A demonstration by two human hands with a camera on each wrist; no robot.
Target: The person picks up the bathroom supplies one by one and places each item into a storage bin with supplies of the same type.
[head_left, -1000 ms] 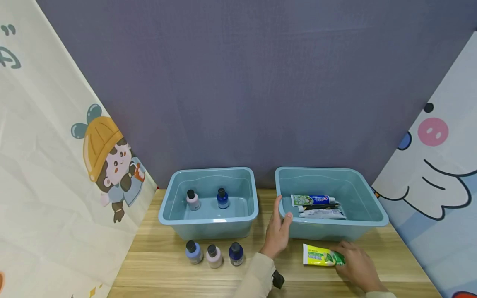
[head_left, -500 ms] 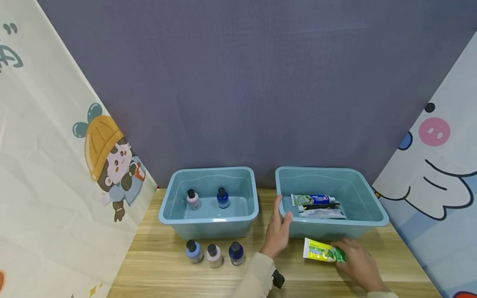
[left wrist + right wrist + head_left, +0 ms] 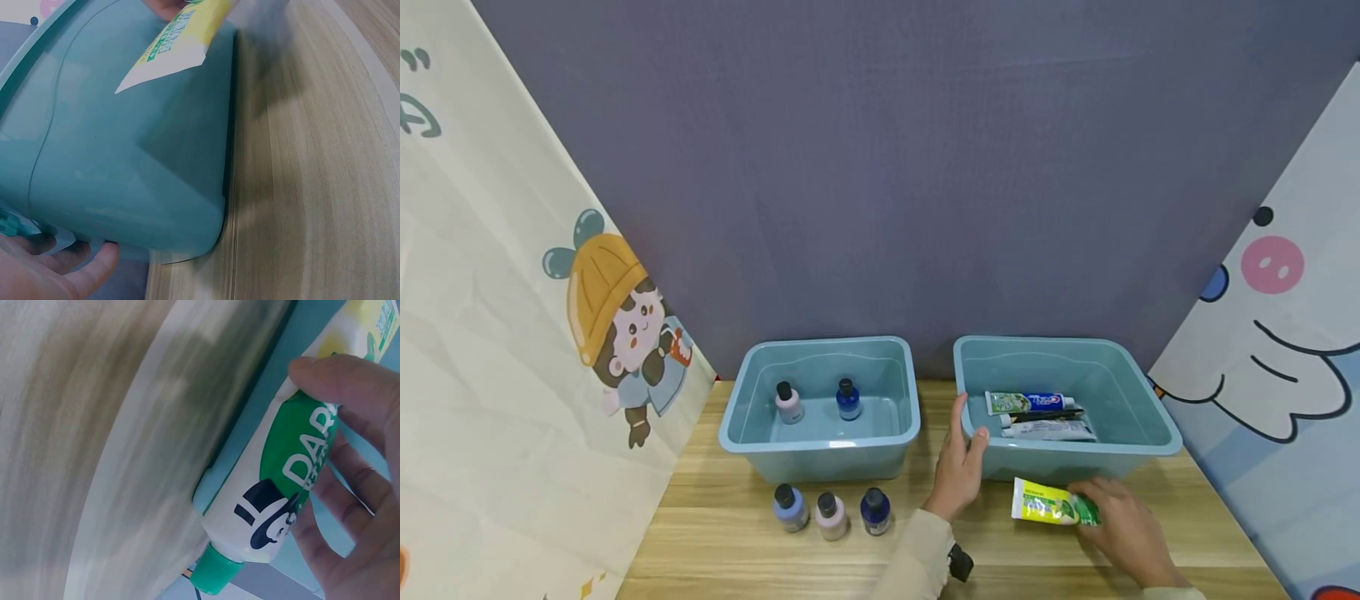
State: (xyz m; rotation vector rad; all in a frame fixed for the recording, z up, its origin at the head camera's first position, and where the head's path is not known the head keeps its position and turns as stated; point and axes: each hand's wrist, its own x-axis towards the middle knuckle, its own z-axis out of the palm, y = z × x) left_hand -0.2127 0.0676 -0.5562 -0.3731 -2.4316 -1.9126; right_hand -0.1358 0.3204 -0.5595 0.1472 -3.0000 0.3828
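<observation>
A small screened-off booth, staged by the look of it: a wood-grain surface (image 3: 715, 567) stands against a plain grey-purple cloth backdrop (image 3: 820, 183), flanked by a cream cartoon-printed hanging (image 3: 482, 333) and a white-and-blue one (image 3: 1240, 467). The wider room cannot be told.

Smooth plastic bins (image 3: 1060, 465), wood-grained tabletop (image 3: 737, 567)
</observation>
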